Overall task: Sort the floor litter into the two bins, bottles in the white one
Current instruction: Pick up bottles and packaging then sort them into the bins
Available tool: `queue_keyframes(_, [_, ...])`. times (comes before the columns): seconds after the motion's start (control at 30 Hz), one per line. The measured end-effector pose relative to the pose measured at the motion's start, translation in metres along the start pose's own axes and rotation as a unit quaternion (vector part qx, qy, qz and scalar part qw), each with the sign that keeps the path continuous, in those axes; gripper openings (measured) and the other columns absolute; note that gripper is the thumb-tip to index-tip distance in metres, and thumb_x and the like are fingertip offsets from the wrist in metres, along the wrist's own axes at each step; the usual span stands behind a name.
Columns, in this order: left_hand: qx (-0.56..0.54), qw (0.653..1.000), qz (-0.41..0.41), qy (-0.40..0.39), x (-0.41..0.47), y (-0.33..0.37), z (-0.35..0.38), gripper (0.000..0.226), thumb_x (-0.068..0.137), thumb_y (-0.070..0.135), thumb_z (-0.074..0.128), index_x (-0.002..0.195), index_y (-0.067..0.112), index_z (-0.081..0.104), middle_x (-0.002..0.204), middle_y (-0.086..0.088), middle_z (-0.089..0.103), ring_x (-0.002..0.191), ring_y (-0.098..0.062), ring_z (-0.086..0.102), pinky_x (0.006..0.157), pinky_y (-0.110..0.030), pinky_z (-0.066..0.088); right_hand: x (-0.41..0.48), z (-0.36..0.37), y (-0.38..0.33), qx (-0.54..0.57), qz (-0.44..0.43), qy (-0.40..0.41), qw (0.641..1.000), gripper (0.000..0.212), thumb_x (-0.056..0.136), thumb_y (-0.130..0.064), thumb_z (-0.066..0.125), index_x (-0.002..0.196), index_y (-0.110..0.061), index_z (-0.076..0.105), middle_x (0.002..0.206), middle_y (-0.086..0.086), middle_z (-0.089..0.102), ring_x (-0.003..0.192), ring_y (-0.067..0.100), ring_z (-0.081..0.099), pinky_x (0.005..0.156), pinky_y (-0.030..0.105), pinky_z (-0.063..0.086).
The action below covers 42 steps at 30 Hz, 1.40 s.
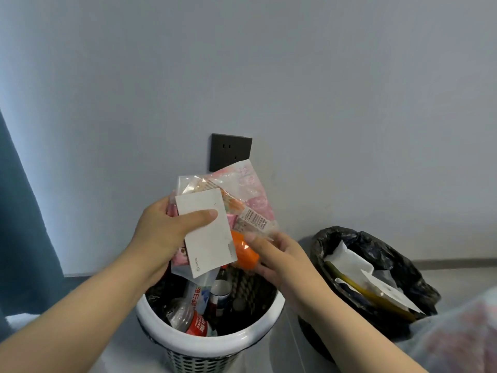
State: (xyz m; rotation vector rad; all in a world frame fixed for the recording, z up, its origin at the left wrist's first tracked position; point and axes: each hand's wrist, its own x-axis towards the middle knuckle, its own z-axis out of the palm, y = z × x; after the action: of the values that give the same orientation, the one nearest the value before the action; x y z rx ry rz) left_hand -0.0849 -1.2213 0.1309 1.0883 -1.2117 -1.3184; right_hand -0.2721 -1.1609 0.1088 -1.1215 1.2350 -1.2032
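Wall (322, 76), pale grey, across the whole upper view, with dark curtain (16, 211) down the left edge. Black-bagged bin (390, 249) on the floor (462, 273) at right, holding white papers (347, 258) and a yellow strip (357, 286). White bin (209, 343) low in the middle, near the black one on its left, white rim over a mesh side, bottles (188, 316) lying inside, one with a red label. Straight above the white bin, left hand (158, 232) gripping a bunch of wrappers (250, 189) together with a white card (207, 238), thumb pressed flat across the card's face, other fingers hidden behind the bunch. Right hand (279, 259) just beside it, thumb and curled fingers pinching an orange object (243, 250) at the lower edge of the bunch, against the card's right side; kind of object impossible to tell. Dark socket (231, 149) on the wall, partly behind the wrappers.
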Motion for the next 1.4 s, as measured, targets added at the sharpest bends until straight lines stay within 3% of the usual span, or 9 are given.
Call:
queue_keyframes(0.13, [-0.051, 0.998, -0.019, -0.023, 0.000, -0.008, 0.020, 0.034, 0.073, 0.010, 0.077, 0.106, 0.013, 0.068, 0.096, -0.007, 0.075, 0.087, -0.026, 0.072, 0.073, -0.037, 0.058, -0.001, -0.008, -0.005, 0.087, -0.020, 0.008, 0.996, 0.049, 0.070, -0.016, 0.077, 0.117, -0.011, 0.061, 0.107, 0.007, 0.074, 0.096, 0.022, 0.072, 0.076, 0.030, 0.058])
queue_keyframes(0.3, [-0.063, 0.997, -0.026, -0.043, -0.002, -0.013, 0.033, 0.034, 0.074, 0.017, 0.078, 0.106, 0.018, 0.067, 0.093, -0.004, 0.076, 0.083, -0.023, 0.074, 0.071, -0.039, 0.059, 0.005, -0.014, 0.003, 0.083, 0.000, 0.058, 0.995, 0.073, 0.065, -0.009, 0.087, 0.128, -0.012, 0.051, 0.114, 0.010, 0.070, 0.100, 0.026, 0.071, 0.082, 0.039, 0.058])
queue_keyframes(0.53, [-0.084, 0.994, -0.054, -0.043, -0.004, -0.018, 0.036, 0.040, 0.075, 0.021, 0.077, 0.113, 0.019, 0.063, 0.099, -0.005, 0.075, 0.088, -0.025, 0.073, 0.078, -0.046, 0.059, 0.004, -0.013, 0.004, 0.107, 0.003, 0.078, 0.991, 0.067, 0.068, 0.001, 0.082, 0.126, -0.012, 0.052, 0.110, 0.010, 0.072, 0.097, 0.026, 0.072, 0.081, 0.040, 0.059])
queue_keyframes(0.73, [-0.111, 0.992, -0.058, -0.026, -0.005, -0.020, 0.043, 0.040, 0.075, 0.019, 0.076, 0.113, 0.018, 0.064, 0.099, -0.005, 0.075, 0.088, -0.024, 0.073, 0.070, -0.039, 0.059, 0.003, -0.015, 0.005, 0.102, -0.016, 0.086, 0.991, 0.072, 0.064, -0.001, 0.083, 0.127, -0.011, 0.052, 0.112, 0.012, 0.071, 0.098, 0.029, 0.071, 0.080, 0.041, 0.059])
queue_keyframes(0.9, [-0.083, 0.990, -0.087, -0.069, -0.003, -0.028, 0.049, 0.041, 0.074, 0.028, 0.075, 0.111, 0.014, 0.063, 0.102, -0.009, 0.074, 0.093, -0.024, 0.072, 0.086, -0.048, 0.056, 0.004, -0.032, 0.000, 0.074, -0.030, 0.136, 0.988, 0.061, 0.068, 0.009, 0.079, 0.122, -0.009, 0.055, 0.109, 0.014, 0.071, 0.094, 0.030, 0.072, 0.067, 0.032, 0.058])
queue_keyframes(1.0, [-0.075, 0.990, -0.085, -0.081, 0.002, -0.033, 0.051, 0.048, 0.072, 0.030, 0.077, 0.112, 0.009, 0.064, 0.105, -0.008, 0.073, 0.099, -0.021, 0.069, 0.095, -0.042, 0.052, 0.004, -0.055, -0.004, 0.024, -0.052, 0.208, 0.976, 0.060, 0.066, 0.008, 0.080, 0.118, -0.008, 0.054, 0.110, 0.014, 0.070, 0.093, 0.031, 0.071, 0.073, 0.041, 0.059])
queue_keyframes(1.1, [-0.014, 0.995, -0.081, -0.064, 0.007, -0.042, 0.052, 0.079, 0.053, 0.043, 0.089, 0.121, 0.015, 0.060, 0.111, 0.000, 0.069, 0.105, -0.014, 0.064, 0.098, -0.037, 0.050, -0.002, -0.086, -0.015, -0.078, -0.080, 0.323, 0.940, 0.056, 0.067, 0.002, 0.081, 0.113, -0.012, 0.054, 0.105, 0.006, 0.070, 0.093, 0.026, 0.069, 0.080, 0.046, 0.059])
queue_keyframes(1.23, [0.115, 0.991, -0.030, -0.066, 0.009, -0.055, 0.057, 0.052, 0.070, 0.032, 0.083, 0.114, 0.019, 0.060, 0.104, 0.005, 0.069, 0.097, -0.011, 0.065, 0.082, -0.029, 0.053, -0.015, -0.116, -0.022, -0.264, -0.116, 0.447, 0.847, 0.052, 0.071, -0.009, 0.078, 0.110, -0.024, 0.047, 0.090, -0.013, 0.061, 0.080, 0.006, 0.061, 0.076, 0.039, 0.057])
queue_keyframes(1.4, [0.340, 0.927, 0.082, -0.136, 0.007, -0.071, 0.055, 0.042, 0.075, 0.026, 0.077, 0.112, 0.025, 0.058, 0.101, 0.011, 0.063, 0.090, -0.006, 0.062, 0.086, -0.029, 0.053, -0.006, -0.131, -0.011, -0.467, -0.127, 0.467, 0.740, 0.046, 0.079, -0.008, 0.060, 0.119, -0.018, 0.041, 0.078, 0.001, 0.061, 0.068, 0.028, 0.056, 0.060, 0.037, 0.048])
